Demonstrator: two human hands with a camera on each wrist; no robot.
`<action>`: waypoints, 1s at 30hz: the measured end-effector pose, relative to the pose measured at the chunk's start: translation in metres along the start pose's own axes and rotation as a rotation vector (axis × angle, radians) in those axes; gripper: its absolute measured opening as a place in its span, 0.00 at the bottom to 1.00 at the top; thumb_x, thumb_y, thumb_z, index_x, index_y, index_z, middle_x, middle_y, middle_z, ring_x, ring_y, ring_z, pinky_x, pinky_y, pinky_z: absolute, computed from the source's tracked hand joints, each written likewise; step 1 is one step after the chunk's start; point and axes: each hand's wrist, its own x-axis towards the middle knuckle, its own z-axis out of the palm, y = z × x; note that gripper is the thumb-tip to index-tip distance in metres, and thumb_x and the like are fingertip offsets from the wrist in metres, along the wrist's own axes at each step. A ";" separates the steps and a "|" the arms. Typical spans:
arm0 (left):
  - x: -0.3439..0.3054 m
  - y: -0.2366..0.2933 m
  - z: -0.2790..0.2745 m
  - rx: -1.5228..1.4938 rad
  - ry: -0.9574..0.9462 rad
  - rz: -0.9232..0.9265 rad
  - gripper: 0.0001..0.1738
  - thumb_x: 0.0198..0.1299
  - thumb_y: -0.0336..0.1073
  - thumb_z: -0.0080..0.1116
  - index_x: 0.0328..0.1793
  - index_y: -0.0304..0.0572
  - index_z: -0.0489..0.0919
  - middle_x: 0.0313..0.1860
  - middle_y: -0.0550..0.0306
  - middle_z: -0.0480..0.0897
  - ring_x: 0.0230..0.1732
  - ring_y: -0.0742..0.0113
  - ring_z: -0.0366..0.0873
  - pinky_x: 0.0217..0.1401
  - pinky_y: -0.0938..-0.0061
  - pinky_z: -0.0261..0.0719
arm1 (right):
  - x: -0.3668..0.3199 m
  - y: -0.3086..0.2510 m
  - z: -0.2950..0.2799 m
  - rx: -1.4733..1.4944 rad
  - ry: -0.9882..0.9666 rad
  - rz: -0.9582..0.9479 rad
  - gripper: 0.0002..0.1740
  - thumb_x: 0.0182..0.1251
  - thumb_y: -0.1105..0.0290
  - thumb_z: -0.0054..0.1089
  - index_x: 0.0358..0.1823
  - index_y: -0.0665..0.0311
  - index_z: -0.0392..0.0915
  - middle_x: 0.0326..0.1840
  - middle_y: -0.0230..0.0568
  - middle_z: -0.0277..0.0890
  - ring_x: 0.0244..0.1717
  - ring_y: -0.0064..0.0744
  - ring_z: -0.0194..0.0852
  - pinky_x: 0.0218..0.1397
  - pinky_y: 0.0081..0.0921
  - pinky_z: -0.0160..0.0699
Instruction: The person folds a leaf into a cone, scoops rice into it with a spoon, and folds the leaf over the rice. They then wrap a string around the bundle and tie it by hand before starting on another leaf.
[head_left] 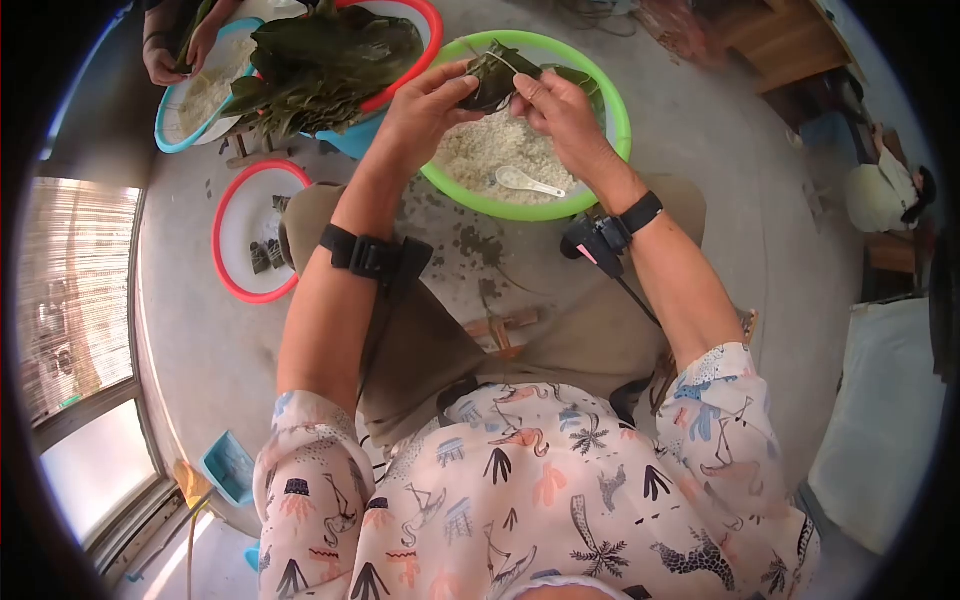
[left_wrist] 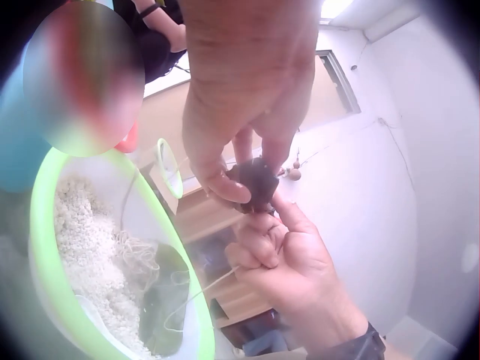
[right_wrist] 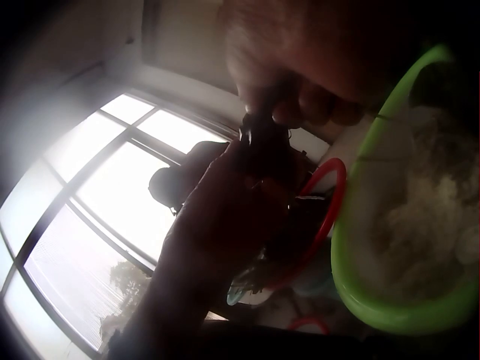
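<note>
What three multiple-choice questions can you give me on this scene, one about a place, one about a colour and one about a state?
1. Where does the white spoon lie?
A. On the rice in the green basin.
B. On the person's lap.
C. On the floor.

2. What colour is the rim of the far basin that holds the loose leaves?
A. Blue.
B. Red.
C. Yellow.

3. How is the leaf bundle held?
A. It lies in the rice.
B. The left hand and right hand pinch it above the green basin.
C. One hand alone carries it.

Answers:
1 A, the spoon rests on the rice near the basin's front rim.
2 B, a red rim rings the leaf pile.
3 B, fingers of both hands close on the bundle in the head view.
</note>
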 end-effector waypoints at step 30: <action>-0.013 0.004 0.000 -0.148 -0.155 0.010 0.13 0.66 0.31 0.58 0.55 0.40 0.75 0.51 0.61 0.81 0.52 0.72 0.78 0.58 0.71 0.76 | 0.037 0.017 -0.090 0.183 -0.414 0.377 0.17 0.68 0.62 0.63 0.49 0.67 0.78 0.31 0.24 0.74 0.26 0.11 0.65 0.29 0.11 0.64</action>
